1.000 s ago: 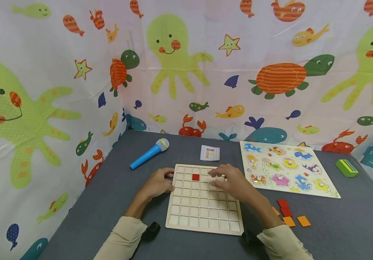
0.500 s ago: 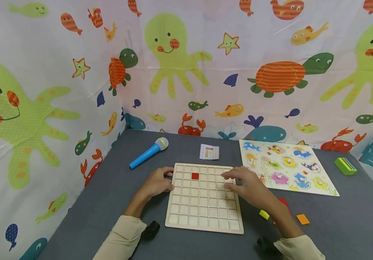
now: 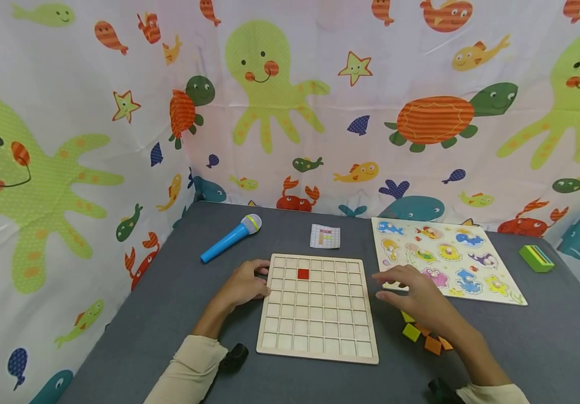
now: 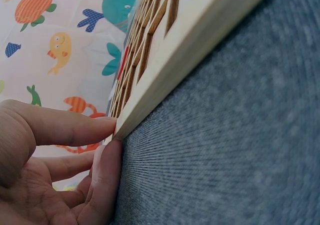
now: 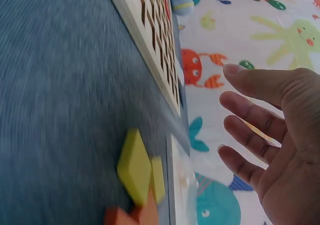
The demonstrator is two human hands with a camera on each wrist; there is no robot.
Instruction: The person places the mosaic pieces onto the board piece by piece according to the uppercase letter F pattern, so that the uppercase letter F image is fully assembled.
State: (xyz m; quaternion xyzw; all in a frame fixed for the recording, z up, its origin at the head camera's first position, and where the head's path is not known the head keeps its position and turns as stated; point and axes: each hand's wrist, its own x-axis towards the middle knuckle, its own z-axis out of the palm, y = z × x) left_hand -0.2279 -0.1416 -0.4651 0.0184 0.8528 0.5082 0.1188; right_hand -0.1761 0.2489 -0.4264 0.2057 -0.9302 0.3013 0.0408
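A pale wooden grid board (image 3: 316,314) lies flat on the table, with one red square tile (image 3: 303,274) in a cell of its upper rows. At the board's left edge my left hand (image 3: 242,286) pinches the rim; the left wrist view shows its fingertips (image 4: 107,130) against the rim. My right hand (image 3: 418,294) hovers off the board's right side, thumb and fingers apart, holding nothing. Below it, yellow-green tiles (image 3: 411,332) and orange tiles (image 3: 433,345) lie loose, partly hidden by the forearm. The right wrist view shows a yellow tile (image 5: 135,167) beneath the hand.
A small printed grid card (image 3: 325,236) lies behind the board. A blue toy microphone (image 3: 226,242) is at the back left. To the right are a sea-animal puzzle board (image 3: 459,258) and a green block (image 3: 536,258) with coloured stripes. A patterned cloth (image 3: 350,123) hangs behind.
My right hand has moved right, from above the board to beyond its right edge, uncovering the right-hand cells and yellow-green tiles. My left hand has stayed at the rim.
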